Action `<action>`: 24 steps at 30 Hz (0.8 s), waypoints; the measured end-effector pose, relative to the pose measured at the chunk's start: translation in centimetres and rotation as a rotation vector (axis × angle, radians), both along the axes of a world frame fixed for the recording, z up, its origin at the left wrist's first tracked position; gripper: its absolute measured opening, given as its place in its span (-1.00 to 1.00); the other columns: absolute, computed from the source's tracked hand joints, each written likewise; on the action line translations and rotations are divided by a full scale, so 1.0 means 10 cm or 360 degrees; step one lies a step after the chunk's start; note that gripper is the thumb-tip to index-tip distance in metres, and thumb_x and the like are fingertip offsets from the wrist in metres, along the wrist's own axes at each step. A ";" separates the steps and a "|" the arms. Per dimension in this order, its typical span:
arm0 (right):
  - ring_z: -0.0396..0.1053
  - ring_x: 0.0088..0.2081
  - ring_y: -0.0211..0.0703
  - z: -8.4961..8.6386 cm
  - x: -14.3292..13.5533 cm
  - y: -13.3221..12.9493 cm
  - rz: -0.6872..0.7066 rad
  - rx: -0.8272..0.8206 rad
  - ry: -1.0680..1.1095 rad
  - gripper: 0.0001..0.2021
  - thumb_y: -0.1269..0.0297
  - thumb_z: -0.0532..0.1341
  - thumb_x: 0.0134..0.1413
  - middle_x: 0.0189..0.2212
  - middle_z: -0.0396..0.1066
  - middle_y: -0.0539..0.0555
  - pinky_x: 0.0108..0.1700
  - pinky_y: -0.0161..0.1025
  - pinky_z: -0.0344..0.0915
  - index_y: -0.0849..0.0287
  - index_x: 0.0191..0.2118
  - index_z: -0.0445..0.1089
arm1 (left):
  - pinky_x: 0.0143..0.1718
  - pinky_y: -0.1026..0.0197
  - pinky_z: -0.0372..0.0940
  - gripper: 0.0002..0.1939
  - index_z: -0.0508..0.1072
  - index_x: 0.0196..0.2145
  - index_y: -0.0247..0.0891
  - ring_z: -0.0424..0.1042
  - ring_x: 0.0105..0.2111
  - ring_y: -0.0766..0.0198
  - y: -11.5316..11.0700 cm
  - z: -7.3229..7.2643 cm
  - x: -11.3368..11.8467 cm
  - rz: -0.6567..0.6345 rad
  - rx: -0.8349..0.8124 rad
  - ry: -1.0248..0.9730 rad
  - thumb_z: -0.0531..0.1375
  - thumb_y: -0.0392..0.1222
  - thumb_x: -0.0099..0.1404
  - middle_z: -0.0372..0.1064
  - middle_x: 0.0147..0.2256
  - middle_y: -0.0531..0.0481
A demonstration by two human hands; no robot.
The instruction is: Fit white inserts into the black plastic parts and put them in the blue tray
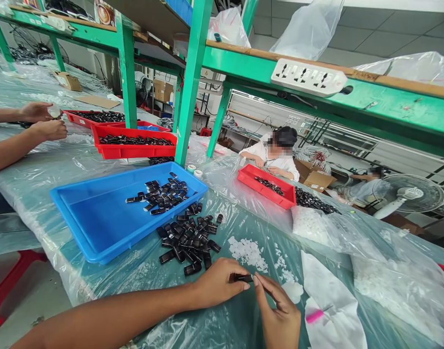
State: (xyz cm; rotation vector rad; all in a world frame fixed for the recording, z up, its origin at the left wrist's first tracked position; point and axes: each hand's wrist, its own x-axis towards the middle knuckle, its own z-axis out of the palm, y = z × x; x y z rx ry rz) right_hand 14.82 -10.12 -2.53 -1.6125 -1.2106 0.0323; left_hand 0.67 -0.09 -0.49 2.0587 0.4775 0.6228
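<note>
My left hand [222,281] pinches a small black plastic piece [242,277] between thumb and fingers, its free end pointing right. At that end, the thumb and forefinger of my right hand [280,312] are pressed together; whatever they hold is too small to tell. Left of my hands lies a loose pile of similar black pieces [191,237] on the plastic-covered table [145,276]. More of them sit at the right end of a blue tray [98,194]. Small white bits [248,252] are scattered just beyond my fingers.
A white cloth [332,300] with a pink-handled tool [314,316] lies at right, near bags of white bits [312,225]. Red trays [134,150] stand beyond the blue one. Another person's hands [49,128] work at left; a co-worker [268,155] sits opposite. A green post [192,82] rises ahead.
</note>
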 end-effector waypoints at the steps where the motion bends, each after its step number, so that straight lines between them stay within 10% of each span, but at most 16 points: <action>1: 0.47 -0.29 -0.06 0.00 -0.01 0.00 -0.0001 -0.0008 -0.0044 -0.81 0.13 0.24 -0.03 -0.31 0.51 0.08 -0.28 -0.22 0.40 0.07 -0.33 0.54 | -0.46 0.31 0.05 -0.79 0.48 -0.39 -0.31 0.26 -0.49 0.30 0.00 0.00 0.00 0.0014 0.0034 0.0005 0.12 -0.15 0.24 0.33 -0.48 0.01; 19: 0.41 -0.24 -0.05 -0.06 -0.20 -0.01 -0.0107 0.0113 -0.0264 -0.76 0.12 0.18 0.07 -0.28 0.47 0.12 -0.22 -0.15 0.33 0.11 -0.24 0.51 | -0.38 0.33 0.11 -0.79 0.45 -0.20 -0.27 0.33 -0.36 0.24 -0.07 0.05 -0.04 -0.0024 0.0279 -0.0022 0.03 -0.28 0.31 0.37 -0.37 -0.05; 24: 0.37 -0.21 -0.05 -0.03 -0.17 0.00 -0.0017 0.0080 -0.0140 -0.73 0.10 0.14 0.10 -0.27 0.44 0.13 -0.16 -0.14 0.29 0.10 -0.23 0.50 | -0.45 0.30 0.13 -0.74 0.46 -0.39 -0.34 0.27 -0.49 0.29 -0.05 0.00 0.01 -0.0099 -0.0206 -0.0154 0.09 -0.11 0.28 0.27 -0.52 0.01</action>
